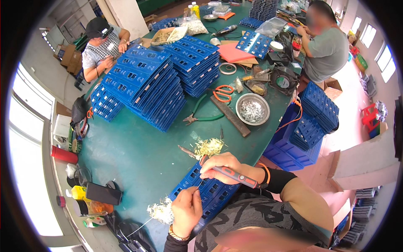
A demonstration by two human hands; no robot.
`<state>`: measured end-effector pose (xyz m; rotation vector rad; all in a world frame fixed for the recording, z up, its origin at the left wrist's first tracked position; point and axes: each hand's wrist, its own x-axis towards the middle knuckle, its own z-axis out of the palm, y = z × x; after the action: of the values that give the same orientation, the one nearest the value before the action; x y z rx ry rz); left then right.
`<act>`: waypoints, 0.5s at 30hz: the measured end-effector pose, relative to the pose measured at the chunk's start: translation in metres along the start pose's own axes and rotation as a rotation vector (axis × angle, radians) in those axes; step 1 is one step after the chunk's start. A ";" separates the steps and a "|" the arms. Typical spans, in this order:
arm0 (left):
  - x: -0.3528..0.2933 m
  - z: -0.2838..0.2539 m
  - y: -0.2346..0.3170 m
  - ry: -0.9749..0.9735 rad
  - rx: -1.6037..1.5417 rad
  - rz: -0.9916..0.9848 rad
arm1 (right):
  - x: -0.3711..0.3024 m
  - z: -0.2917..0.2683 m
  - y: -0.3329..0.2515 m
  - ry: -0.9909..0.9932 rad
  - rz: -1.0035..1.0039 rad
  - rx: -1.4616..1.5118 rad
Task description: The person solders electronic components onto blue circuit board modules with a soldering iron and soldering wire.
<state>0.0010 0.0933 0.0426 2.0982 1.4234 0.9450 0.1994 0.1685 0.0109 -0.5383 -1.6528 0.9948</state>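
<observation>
I'd steady the soldering iron (236, 175) and bring the thin strand (201, 183) in only once its tip meets the joint. The right hand (224, 166) is curled round the iron's handle; the left hand (187, 210) pinches the strand, fingertips together. Beneath them, at the near edge of the green worktop (138, 153), the blue board (214, 194) shows repeated sections with dark, squarish patches.

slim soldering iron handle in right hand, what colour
Slim grey and orange handle, in the head view.
</observation>
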 end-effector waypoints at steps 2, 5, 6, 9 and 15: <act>0.000 -0.005 -0.006 0.035 0.010 0.004 | 0.005 -0.004 0.003 -0.065 -0.009 -0.033; -0.005 -0.016 -0.021 -0.012 0.211 0.234 | 0.010 -0.012 0.008 -0.255 -0.072 -0.089; -0.006 -0.015 -0.023 -0.021 0.229 0.255 | 0.012 -0.015 0.005 -0.275 -0.072 -0.146; -0.008 -0.019 -0.029 -0.036 0.346 0.220 | 0.016 -0.031 -0.002 -0.327 -0.042 -0.339; -0.024 -0.003 -0.069 0.273 0.310 -0.124 | 0.002 -0.041 0.012 -0.110 0.074 -0.451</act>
<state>-0.0509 0.0972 -0.0092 2.1211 1.9235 1.0482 0.2353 0.1902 0.0048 -0.8605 -1.9807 0.7114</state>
